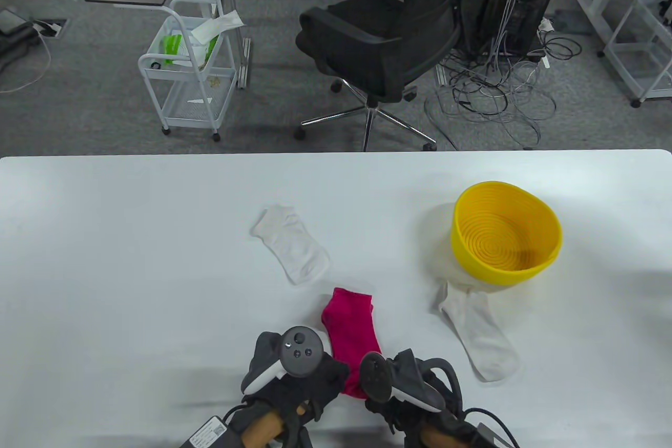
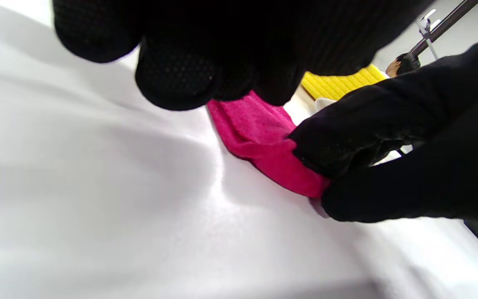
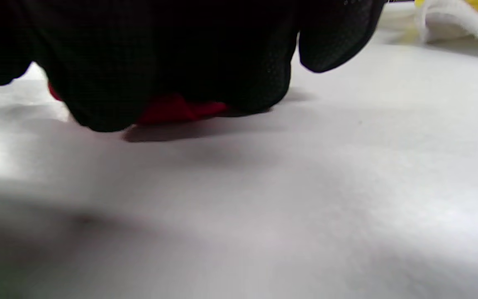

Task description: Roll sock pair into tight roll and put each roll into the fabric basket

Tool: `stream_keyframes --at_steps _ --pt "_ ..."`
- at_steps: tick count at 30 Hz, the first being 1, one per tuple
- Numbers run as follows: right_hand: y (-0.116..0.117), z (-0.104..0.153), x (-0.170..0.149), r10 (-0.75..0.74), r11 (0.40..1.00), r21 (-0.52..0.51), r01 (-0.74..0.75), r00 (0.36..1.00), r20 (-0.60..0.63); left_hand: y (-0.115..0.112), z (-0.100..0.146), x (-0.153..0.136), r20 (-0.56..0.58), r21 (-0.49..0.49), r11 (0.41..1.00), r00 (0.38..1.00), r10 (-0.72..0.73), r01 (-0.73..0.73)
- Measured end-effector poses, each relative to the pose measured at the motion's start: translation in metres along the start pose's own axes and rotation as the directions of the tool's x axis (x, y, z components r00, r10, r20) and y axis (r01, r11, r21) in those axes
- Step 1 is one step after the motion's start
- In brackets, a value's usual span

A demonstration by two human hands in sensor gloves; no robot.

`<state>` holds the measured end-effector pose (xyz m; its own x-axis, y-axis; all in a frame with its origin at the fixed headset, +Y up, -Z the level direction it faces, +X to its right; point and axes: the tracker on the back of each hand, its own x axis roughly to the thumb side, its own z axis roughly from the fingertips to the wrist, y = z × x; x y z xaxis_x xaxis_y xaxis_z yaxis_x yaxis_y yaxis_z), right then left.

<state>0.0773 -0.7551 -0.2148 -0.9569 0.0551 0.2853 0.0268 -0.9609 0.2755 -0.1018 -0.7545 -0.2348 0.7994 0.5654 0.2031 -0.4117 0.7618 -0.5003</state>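
Observation:
A pink sock (image 1: 349, 330) lies flat near the table's front edge, its near end between my two hands. My left hand (image 1: 317, 379) sits at that end's left side, its curled fingertips (image 2: 172, 79) down at the sock (image 2: 259, 133). My right hand (image 1: 391, 398) is at the right side and pinches the sock's near end (image 2: 305, 178); in the right wrist view only a strip of the sock (image 3: 176, 110) shows under its fingers (image 3: 98, 104). The yellow basket (image 1: 506, 232) stands empty at the right.
One white sock (image 1: 291, 246) lies beyond the pink one at mid table. Another white sock (image 1: 480, 335) lies to the right, its top end tucked under the basket. An office chair (image 1: 388, 43) and a white cart (image 1: 189, 64) stand on the floor behind the table.

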Motion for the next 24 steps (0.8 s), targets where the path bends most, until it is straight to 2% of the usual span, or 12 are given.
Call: stream_keyframes --at_steps 3,9,19,24 --pt "0.001 -0.002 0.001 -0.010 0.999 -0.046 0.010 1.000 -0.001 -0.004 -0.004 0.001 0.006 0.002 1.000 1.000 0.000 0.000" --pt "0.000 -0.006 -0.002 -0.046 0.999 -0.015 0.046 0.999 -0.012 -0.016 -0.011 0.007 0.020 -0.012 0.995 0.995 -0.099 0.099" --pt "0.001 -0.010 -0.002 -0.073 0.997 -0.006 0.073 0.996 -0.044 -0.026 -0.016 0.019 0.020 0.059 0.964 0.965 -0.261 0.260" --pt "0.001 -0.010 -0.003 -0.089 0.996 -0.008 0.088 0.994 -0.060 -0.028 -0.017 0.021 0.015 0.127 0.954 0.961 -0.275 0.271"
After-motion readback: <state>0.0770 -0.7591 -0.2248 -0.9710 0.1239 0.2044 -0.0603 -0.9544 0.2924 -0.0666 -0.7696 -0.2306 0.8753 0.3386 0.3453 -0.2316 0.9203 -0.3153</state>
